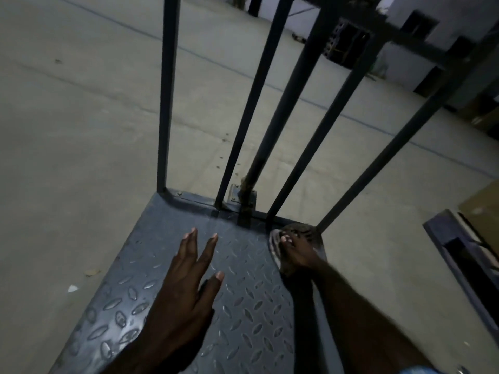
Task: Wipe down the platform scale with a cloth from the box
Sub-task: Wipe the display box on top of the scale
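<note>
The platform scale [140, 300] is a dark steel deck with a raised diamond tread, filling the lower middle of the head view. Dark upright bars [168, 103] rise from its far edge. My left hand [186, 287] hovers flat over the deck's middle with fingers spread and nothing in it. At the far right corner of the deck, my right hand [295, 252] presses a dark patterned cloth [275, 245] onto the plate, close to the base of the rightmost bar. The cloth is mostly hidden under my fingers.
Pale concrete floor [81, 130] surrounds the scale on the left and behind. A dark metal frame [448, 247] and a brown cardboard box [483, 209] lie on the floor at the right. Dark openings and clutter line the far wall.
</note>
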The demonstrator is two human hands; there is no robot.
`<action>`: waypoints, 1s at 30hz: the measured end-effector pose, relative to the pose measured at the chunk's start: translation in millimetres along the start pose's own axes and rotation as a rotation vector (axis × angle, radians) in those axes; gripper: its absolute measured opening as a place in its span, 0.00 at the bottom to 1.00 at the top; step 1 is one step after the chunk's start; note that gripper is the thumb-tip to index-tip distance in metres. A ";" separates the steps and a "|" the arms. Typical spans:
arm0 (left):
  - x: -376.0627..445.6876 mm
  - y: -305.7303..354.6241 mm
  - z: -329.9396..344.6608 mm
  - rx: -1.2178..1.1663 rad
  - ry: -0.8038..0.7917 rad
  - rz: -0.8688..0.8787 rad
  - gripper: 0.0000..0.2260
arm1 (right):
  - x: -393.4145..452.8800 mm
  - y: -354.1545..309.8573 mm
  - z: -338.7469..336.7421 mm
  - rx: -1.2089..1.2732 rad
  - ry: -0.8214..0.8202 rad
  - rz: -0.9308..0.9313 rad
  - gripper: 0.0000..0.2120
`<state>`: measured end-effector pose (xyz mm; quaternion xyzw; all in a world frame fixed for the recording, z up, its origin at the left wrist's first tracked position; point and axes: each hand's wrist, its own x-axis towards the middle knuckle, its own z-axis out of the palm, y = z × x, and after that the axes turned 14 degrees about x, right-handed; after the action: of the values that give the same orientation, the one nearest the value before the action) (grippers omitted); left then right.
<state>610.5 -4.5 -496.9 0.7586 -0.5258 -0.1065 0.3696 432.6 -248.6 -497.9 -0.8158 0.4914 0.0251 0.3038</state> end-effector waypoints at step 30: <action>210.7 348.9 -371.9 -0.086 0.006 0.291 0.23 | -256.0 -348.9 -379.3 0.185 0.633 -0.309 0.23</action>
<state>653.6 -82.9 47.6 0.6582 -0.6243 -0.0718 0.4146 487.9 -128.6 62.1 -0.8168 0.4322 -0.3196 0.2093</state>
